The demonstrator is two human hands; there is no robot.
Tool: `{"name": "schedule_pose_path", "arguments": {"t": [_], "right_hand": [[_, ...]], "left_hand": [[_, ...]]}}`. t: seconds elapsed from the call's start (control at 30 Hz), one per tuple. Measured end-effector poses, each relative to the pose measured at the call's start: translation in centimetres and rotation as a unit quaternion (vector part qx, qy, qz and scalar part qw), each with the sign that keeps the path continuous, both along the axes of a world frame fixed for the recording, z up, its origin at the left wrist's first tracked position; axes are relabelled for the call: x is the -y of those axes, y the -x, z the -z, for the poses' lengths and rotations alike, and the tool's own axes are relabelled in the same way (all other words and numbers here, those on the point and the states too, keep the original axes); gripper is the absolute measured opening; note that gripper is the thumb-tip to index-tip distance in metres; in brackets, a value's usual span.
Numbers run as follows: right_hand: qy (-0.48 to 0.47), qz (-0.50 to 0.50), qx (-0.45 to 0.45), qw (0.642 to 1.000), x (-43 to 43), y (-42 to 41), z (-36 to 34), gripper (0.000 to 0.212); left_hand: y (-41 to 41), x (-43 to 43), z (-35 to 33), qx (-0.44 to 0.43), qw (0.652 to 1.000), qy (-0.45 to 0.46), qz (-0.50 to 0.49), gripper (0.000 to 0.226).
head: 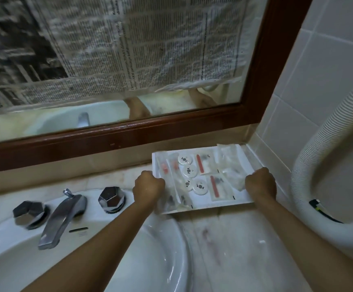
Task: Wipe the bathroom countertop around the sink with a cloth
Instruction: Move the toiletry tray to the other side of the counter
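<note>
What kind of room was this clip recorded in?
A bathroom, possibly a hotel's: a white sink with a chrome faucet set in a stone-look countertop, a wood-framed mirror above, a tiled wall, and a tray of wrapped toiletries gripped by the left hand and right hand.

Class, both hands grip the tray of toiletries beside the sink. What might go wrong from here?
1. The tray carries loose round discs and packets. If it tilts when lifted, they may slide off, perhaps into the sink, whose rim the tray's near left corner reaches.
2. The left hand is close to the tap knob; swinging the tray that way may knock it.
3. The corrugated hose stands close beside the right hand and may be bumped.
</note>
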State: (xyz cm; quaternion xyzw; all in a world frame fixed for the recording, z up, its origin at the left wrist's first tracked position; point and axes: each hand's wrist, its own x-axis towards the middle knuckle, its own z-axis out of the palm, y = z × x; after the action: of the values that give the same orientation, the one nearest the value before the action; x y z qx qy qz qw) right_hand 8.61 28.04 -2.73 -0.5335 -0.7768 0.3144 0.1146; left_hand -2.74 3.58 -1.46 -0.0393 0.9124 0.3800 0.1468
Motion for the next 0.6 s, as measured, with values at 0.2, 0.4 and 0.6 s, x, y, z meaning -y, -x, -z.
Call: {"name": "schedule_pose_path", "arguments": {"t": [0.2, 0.4, 0.6], "right_hand": [[0.039, -0.017, -0.012, 0.999, 6.2, -3.9, -5.0, 0.029], [0.047, -0.09, -0.019, 0.995, 15.7, -8.0, -9.4, 0.024], [0.054, -0.178, 0.008, 0.983, 28.6, -11.0, -11.0, 0.013]], "left_hand": [[-4.9, 7.2, -4.4, -0.017, 0.993, -0.089, -0.076, 0.031], [-12.4, 19.2, -8.4, -0.006, 0.977, -0.152, -0.148, 0.025], [-20.1, 33.8, -8.8, -0.019, 0.954, -0.186, -0.234, 0.023]]}}
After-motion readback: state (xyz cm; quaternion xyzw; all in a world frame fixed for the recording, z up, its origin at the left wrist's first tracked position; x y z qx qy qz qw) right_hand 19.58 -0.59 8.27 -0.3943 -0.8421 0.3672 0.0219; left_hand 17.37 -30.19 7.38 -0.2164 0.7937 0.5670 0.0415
